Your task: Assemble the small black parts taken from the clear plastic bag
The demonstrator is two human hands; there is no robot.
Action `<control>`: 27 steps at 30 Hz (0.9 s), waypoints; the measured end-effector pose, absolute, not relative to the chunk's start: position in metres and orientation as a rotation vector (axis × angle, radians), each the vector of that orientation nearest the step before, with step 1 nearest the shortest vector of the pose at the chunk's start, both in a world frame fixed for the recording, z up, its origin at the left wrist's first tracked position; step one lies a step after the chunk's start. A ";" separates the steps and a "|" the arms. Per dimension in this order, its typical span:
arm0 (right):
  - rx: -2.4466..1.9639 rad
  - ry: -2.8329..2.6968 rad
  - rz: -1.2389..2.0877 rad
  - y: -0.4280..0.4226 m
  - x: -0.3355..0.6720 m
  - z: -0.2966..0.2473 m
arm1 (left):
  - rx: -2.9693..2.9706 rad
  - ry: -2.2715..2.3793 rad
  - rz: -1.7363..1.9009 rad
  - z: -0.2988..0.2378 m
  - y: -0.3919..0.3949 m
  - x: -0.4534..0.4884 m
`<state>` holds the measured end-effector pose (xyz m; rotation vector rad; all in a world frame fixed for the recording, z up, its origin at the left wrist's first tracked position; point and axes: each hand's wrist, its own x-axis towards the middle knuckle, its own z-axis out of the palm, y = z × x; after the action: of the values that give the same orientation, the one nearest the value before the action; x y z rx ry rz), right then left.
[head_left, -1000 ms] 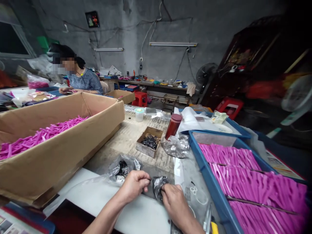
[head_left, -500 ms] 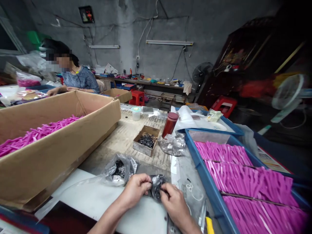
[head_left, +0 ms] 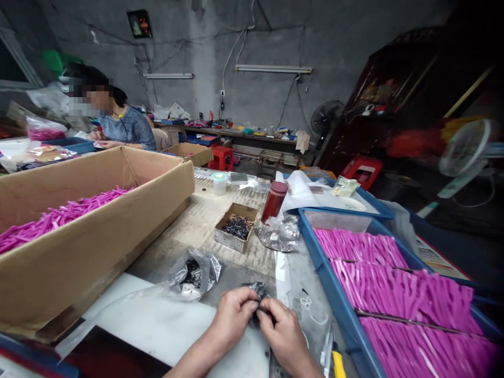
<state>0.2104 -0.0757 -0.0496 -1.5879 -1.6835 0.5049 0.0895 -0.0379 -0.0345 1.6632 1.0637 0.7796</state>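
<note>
My left hand (head_left: 233, 321) and my right hand (head_left: 282, 331) meet at the table's near edge, both pinched on a small crinkled plastic bag (head_left: 258, 290) of dark small parts. The fingers of both hands are curled tight around it. A second clear bag (head_left: 191, 273) with dark parts lies just left of my hands on the white sheet (head_left: 157, 325).
A long cardboard box (head_left: 94, 236) with pink sticks stands at left. A blue tray (head_left: 338, 299) of pink sticks fills the right. A small carton of dark parts (head_left: 236, 227), a red bottle (head_left: 274, 201) and a silvery bag (head_left: 277, 233) sit mid-table. Another person (head_left: 118, 126) works at the far left.
My hands have drawn closer together and nearer to me, bunching the small bag between them. The view shifted slightly to the right.
</note>
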 end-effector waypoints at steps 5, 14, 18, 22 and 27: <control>-1.421 -1.410 0.787 -0.078 0.210 -0.057 | 1.439 1.053 0.852 -0.035 -0.037 0.093; -1.336 -1.184 0.910 -0.080 0.200 -0.069 | 1.137 0.972 0.964 -0.046 -0.038 0.097; -1.332 -1.152 0.853 -0.081 0.197 -0.066 | 1.041 0.930 0.944 -0.046 -0.039 0.099; -1.316 -1.146 0.900 -0.081 0.200 -0.060 | 1.035 0.911 0.902 -0.042 -0.039 0.097; -1.294 -1.127 0.940 -0.083 0.203 -0.056 | 1.126 0.903 0.885 -0.038 -0.040 0.091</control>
<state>0.2033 -0.0825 -0.0560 -1.2937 -1.1270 0.9397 0.0905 -0.0400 -0.0384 1.1256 0.9029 0.8854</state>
